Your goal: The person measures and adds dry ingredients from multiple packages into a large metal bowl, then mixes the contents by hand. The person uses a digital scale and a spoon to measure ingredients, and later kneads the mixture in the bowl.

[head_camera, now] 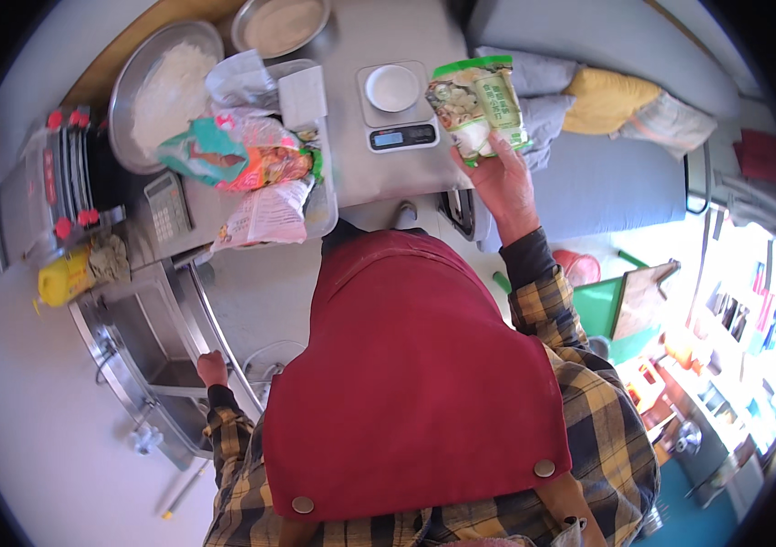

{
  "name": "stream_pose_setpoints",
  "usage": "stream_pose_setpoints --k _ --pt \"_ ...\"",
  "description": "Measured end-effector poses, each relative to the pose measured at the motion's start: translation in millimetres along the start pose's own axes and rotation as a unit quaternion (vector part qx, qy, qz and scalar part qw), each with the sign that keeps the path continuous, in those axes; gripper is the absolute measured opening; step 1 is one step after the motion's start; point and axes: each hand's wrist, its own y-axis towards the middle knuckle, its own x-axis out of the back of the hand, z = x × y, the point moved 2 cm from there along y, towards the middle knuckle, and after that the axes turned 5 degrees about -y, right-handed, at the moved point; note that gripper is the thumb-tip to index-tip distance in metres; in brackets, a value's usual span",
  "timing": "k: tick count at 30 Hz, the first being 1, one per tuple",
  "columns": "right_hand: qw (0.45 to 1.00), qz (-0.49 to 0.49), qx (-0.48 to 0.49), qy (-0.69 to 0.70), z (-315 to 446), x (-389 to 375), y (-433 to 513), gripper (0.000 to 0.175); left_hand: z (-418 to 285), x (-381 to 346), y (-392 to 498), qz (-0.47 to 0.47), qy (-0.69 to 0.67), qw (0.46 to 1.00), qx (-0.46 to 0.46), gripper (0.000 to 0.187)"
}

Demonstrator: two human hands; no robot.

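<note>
My right hand holds a green-edged plastic food packet by its lower end, at the right edge of the steel table. The packet bears printed writing and has a clear patch showing something white. Just left of it, a white digital kitchen scale lies on the table with a small white dish on its platform. The scale's display is lit. My left hand is down at the front rim of a stainless steel sink, its fingers curled. Whether it grips the rim is hidden.
Opened packets fill a clear plastic bin. Behind stand steel bowls of white flour and a beige powder. A calculator and yellow bottle lie left. A couch with cushions is right.
</note>
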Motion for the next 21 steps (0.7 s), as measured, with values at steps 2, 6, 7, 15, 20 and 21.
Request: stream_pose_setpoints --k 2,6,7,15,20,21 --pt "0.999 0.003 0.032 -0.038 13 -7 -3 0.043 15 -40 -5 0.040 -0.034 0.995 0.087 0.026" --pt "0.992 0.021 0.061 -0.111 23 -15 5 0.043 38 -140 -58 0.105 -0.144 0.978 0.107 0.080" --pt "0.989 0.019 0.070 -0.132 21 -17 7 0.043 31 -158 -70 0.081 -0.138 0.984 0.081 0.071" --pt "0.964 0.004 0.093 -0.249 14 -13 30 0.046 -40 -183 -69 0.079 -0.168 0.968 0.168 0.037" --pt "0.949 -0.009 0.113 -0.294 1 -21 27 0.046 -27 -187 -59 0.125 -0.261 0.948 0.136 0.039" --pt "0.946 -0.035 0.120 -0.301 10 -11 21 0.046 -37 -169 -32 0.133 -0.213 0.960 0.123 0.038"
